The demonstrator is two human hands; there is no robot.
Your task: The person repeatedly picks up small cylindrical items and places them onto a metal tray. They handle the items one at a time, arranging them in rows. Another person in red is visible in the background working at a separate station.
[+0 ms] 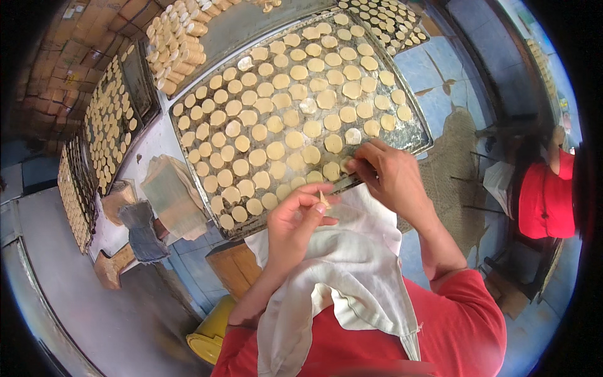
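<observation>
The left hand (294, 221) is turned partly palm-up in front of the near edge of a large baking tray (411, 139), pinching a small, pointed scrap of dough (324, 200) between the thumb and the bent fingers. The right hand (392, 176) reaches over the tray's near edge, palm down, fingers curled together, its fingertips just beside the nearest of the dough rounds (275, 150); whether they grip anything cannot be told. The rounds lie flat in rows over most of the tray, close together but mostly apart, and a few are whitened on top. White dust covers the metal towards the right.

Beyond the tray's far left corner stands a heap of stacked pale discs (179, 53). Further left, a dark tray (142, 88) carries more rounds. Another filled tray (411, 43) sits at the far right. On the left, a stack of thin sheets (173, 198) lies next to the large tray on the white desk (146, 143), with a grey-blue cloth (143, 231) nearer. The person wears a whitish apron (339, 270) over a red shirt (468, 314). A yellow bucket (210, 333) stands at the near left, and a co-worker in red (545, 201) is at the right.
</observation>
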